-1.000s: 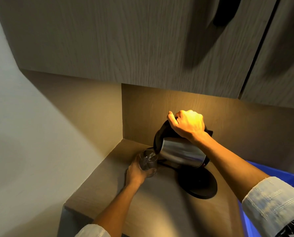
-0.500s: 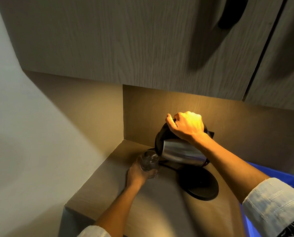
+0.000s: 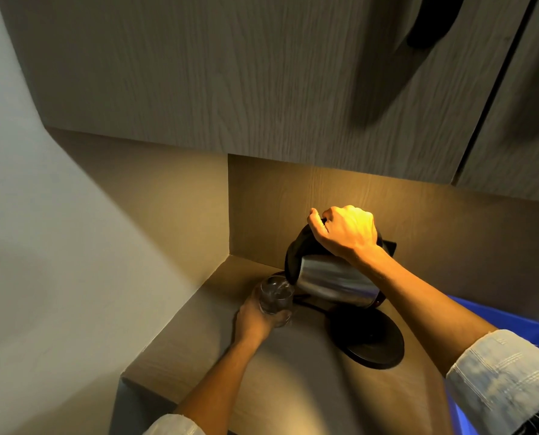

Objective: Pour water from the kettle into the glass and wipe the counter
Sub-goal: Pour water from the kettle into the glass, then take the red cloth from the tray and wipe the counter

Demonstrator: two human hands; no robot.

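Observation:
A steel kettle [image 3: 334, 282] with a black lid and handle is tipped to the left, its spout over a clear glass [image 3: 275, 296]. My right hand [image 3: 345, 230] grips the kettle's handle from above. My left hand [image 3: 257, 317] is wrapped around the lower part of the glass, which stands on or just above the wooden counter [image 3: 293, 387]. Water shows inside the glass.
The kettle's round black base [image 3: 371, 340] lies on the counter to the right of the glass. Wooden wall cabinets [image 3: 230, 73] hang low overhead. A blue object [image 3: 512, 321] sits at the right edge. A pale wall borders the counter on the left.
The kettle stays tipped over the glass and both hands keep their grips; the view has shifted slightly, and the glass holds a little more water.

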